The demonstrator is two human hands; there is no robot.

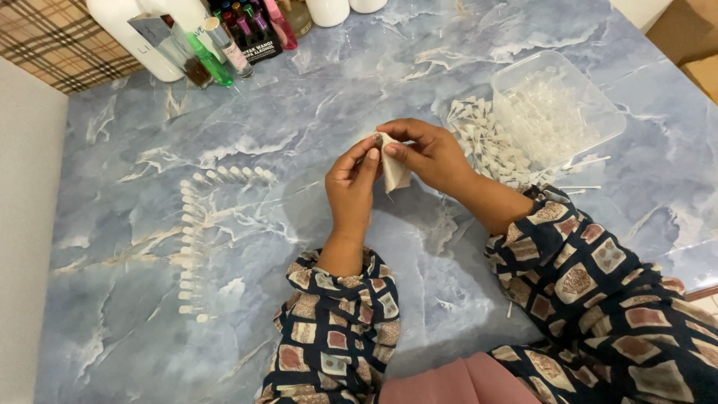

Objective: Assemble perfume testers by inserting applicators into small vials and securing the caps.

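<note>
White tissue [394, 173] hangs lengthwise downward, pinched shut between left hand [351, 183] and right hand [434, 155] fingers.

There is one view only, from the camera on my head, looking steeply down and forward over the bench [247, 112]. It sits close: my forearms enter from the bottom edge and my left hand [351, 187] and right hand [434, 153] meet near the middle of the frame. The far edge of the bench runs along the top, where a row of bottles [217, 45] is cut off by the frame. A pale wall strip [26, 224] fills the left side. A clear plastic tub [557, 105] lies toward the upper right. No second view overlaps it.
</note>
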